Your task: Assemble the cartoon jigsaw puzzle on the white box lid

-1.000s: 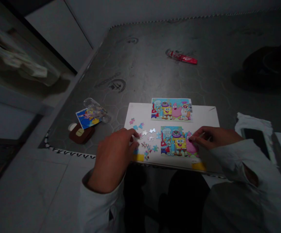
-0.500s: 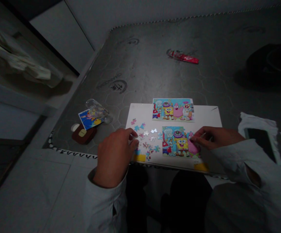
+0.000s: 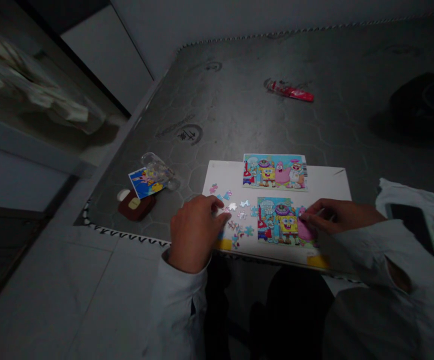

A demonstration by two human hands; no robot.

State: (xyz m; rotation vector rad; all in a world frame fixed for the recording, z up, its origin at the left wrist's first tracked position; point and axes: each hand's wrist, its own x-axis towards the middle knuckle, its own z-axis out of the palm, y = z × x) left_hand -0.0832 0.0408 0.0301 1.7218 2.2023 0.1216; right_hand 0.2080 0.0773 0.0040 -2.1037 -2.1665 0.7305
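Note:
A partly assembled cartoon jigsaw puzzle (image 3: 277, 222) lies on a white board (image 3: 329, 182). My right hand (image 3: 331, 215) is at its right side, thumb and fingertips pinched together on a jigsaw piece at the pink figure; the fingers partly hide the piece. To the left, my left hand (image 3: 197, 230) hovers low over the board's left part, thumb and index finger curved with a gap between them. Several loose jigsaw pieces (image 3: 242, 215) are scattered beside those fingertips. Behind the puzzle lies a picture card (image 3: 275, 172) with the same cartoon figures.
Left of the board are a brown case (image 3: 137, 206), a blue picture card (image 3: 145, 185) and clear plastic packaging (image 3: 160, 170). A red packet (image 3: 292, 92) lies farther back. To the right, a dark phone (image 3: 412, 225) rests on white cloth or paper. A black object (image 3: 423, 102) sits far right.
The whole view has shifted slightly, so things appear farther right. My left hand has moved right over the loose pieces. My right hand stays at the puzzle's right side.

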